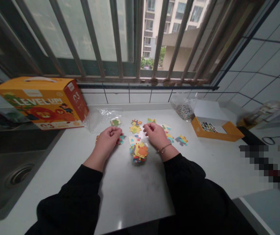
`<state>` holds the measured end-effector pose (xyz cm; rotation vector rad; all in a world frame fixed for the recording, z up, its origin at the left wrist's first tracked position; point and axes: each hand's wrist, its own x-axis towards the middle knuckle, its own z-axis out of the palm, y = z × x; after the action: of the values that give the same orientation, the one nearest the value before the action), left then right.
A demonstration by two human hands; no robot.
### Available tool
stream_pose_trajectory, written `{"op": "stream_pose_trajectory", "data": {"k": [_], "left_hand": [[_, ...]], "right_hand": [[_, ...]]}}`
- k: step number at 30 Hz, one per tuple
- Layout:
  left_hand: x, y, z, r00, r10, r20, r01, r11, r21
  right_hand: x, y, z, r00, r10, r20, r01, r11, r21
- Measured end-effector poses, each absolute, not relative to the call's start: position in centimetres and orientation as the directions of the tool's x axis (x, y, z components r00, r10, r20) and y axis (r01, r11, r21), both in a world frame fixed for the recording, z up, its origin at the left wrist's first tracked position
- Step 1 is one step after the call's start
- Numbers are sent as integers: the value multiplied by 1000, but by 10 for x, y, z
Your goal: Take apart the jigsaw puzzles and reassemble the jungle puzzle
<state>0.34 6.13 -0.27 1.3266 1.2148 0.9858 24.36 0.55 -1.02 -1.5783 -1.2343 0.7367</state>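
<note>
My left hand (pixel 107 140) is over the counter with its fingers pinched together; whatever they may hold is hidden. A teal puzzle piece (pixel 122 140) shows right beside its fingertips, partly covered. My right hand (pixel 156 134), a thin bracelet at its wrist, also has thumb and forefinger pressed together, and I cannot make out what is between them. Between the hands lies a loose pile of puzzle pieces (pixel 139 152), an orange one on top. Behind it are joined yellow pieces (pixel 135 126). More pieces (pixel 181 140) lie right of my right hand, and a green one (pixel 115 122) behind my left.
An orange carton (pixel 42 103) stands at the back left, near the sink (pixel 20 173). Crumpled clear plastic (pixel 102 117) lies beside it. To the right are a bag of pieces (pixel 184 109) and an open orange box (pixel 218 132). A barred window is behind the counter.
</note>
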Motion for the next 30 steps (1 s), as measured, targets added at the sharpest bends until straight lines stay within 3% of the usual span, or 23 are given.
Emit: {"op": "stream_pose_trajectory", "data": {"k": [2,4,7,10,15,24,27,30], "left_hand": [[2,57,-1,267,963,25,315,-112,943],[1,52,1,443,893,81,433,-292,853],[2,46,1,696,706,129,404,-534,743],[4,44,-3,804,578,141,347,-649,677],[6,40,-5,819,556,144,362,-693,623],[2,35,-5,823,541,171,317,-689,652],[-1,36,-8,817,547,182,311,-684,660],[-4,31,-7,792,570,217,281,-657,699]], "right_hand": [[249,-6,0,109,990,94,534,21,-845],[253,-18,8,-104,995,0,586,61,-808],[255,-32,14,-247,963,-111,627,71,-776],[256,-37,16,-205,968,-147,697,38,-716],[256,-34,15,-130,988,-80,720,39,-693],[274,-33,-3,169,982,86,565,-25,-825],[281,-40,-13,280,947,155,664,-75,-744],[279,-48,-21,272,916,295,796,-42,-604]]}}
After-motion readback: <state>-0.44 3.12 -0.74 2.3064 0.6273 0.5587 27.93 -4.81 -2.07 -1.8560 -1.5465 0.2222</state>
